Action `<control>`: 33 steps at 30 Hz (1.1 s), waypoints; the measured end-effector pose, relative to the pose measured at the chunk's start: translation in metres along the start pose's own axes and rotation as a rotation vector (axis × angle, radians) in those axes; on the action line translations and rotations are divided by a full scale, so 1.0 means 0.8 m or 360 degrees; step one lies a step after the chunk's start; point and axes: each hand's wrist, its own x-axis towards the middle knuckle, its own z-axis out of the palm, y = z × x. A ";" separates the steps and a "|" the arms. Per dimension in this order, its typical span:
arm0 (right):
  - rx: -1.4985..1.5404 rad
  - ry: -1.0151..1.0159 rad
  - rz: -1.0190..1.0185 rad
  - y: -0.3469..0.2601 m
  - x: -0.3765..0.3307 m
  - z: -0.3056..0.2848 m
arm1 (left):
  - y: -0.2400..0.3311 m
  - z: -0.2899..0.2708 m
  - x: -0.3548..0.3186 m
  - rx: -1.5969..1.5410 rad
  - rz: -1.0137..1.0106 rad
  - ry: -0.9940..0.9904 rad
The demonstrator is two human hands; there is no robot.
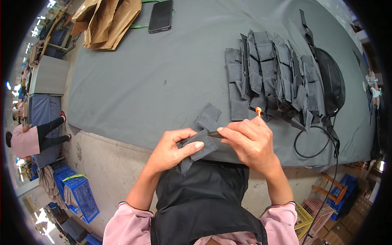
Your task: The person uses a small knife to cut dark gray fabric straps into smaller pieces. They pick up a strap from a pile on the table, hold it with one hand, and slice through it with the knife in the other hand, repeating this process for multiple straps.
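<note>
My left hand [171, 151] is closed on a small dark grey fabric strip [204, 148], thumb on top. The strip is stitched and folded; its far end [209, 116] lies toward the table and a loose corner hangs below my fingers. My right hand [250, 143] is closed round a small dark pointed tool [214, 134], whose tip touches the strip's upper edge. An orange knob [258, 110] sticks up past my right fingers; whether it belongs to the same tool I cannot tell. The tool's grip is hidden in my hand.
Stacked grey fabric strips [267, 69] with loose threads lie right of centre on the grey-covered table [155, 81]. Beside them are a black bag [331, 81] and a cable [312, 157]. A phone [161, 16] and brown paper bag [107, 24] lie far left. Blue crates [81, 194] stand on the floor.
</note>
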 end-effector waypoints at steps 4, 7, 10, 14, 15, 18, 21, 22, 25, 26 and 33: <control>0.0000 -0.0007 0.0001 -0.002 -0.002 -0.002 | 0.003 0.000 0.000 0.0052 -0.0019 0.0002; 0.0021 -0.0004 0.0010 -0.002 -0.004 0.000 | 0.003 0.001 0.000 0.0069 0.0004 -0.0051; 0.0042 0.0019 0.0052 -0.004 -0.004 0.004 | 0.001 0.000 0.000 0.0071 -0.0002 -0.0060; 0.0208 0.0165 0.0350 -0.015 -0.011 0.021 | 0.005 0.002 0.000 -0.0074 -0.0001 -0.0005; 0.0345 0.0220 0.0468 -0.017 -0.014 0.026 | 0.004 0.001 0.000 -0.0053 0.0003 -0.0005; 0.0532 0.0294 0.0649 -0.020 -0.018 0.031 | 0.001 0.000 -0.001 -0.0016 -0.0003 -0.0001; 0.0299 0.0185 0.0486 -0.019 -0.017 0.019 | 0.002 0.001 -0.002 -0.0019 -0.0026 0.0007; 0.0239 0.0145 0.0433 -0.019 -0.016 0.015 | 0.003 0.001 -0.002 -0.0011 -0.0019 0.0006; 0.0101 0.0102 0.0321 -0.021 -0.012 0.007 | 0.004 0.003 -0.001 0.0048 -0.0002 0.0006; 0.0061 0.0101 0.0292 -0.020 -0.011 0.006 | 0.003 0.003 0.000 0.0074 0.0004 0.0007; -0.0099 0.0032 0.0134 -0.020 -0.009 0.004 | 0.004 0.002 -0.001 0.0178 0.0040 0.0001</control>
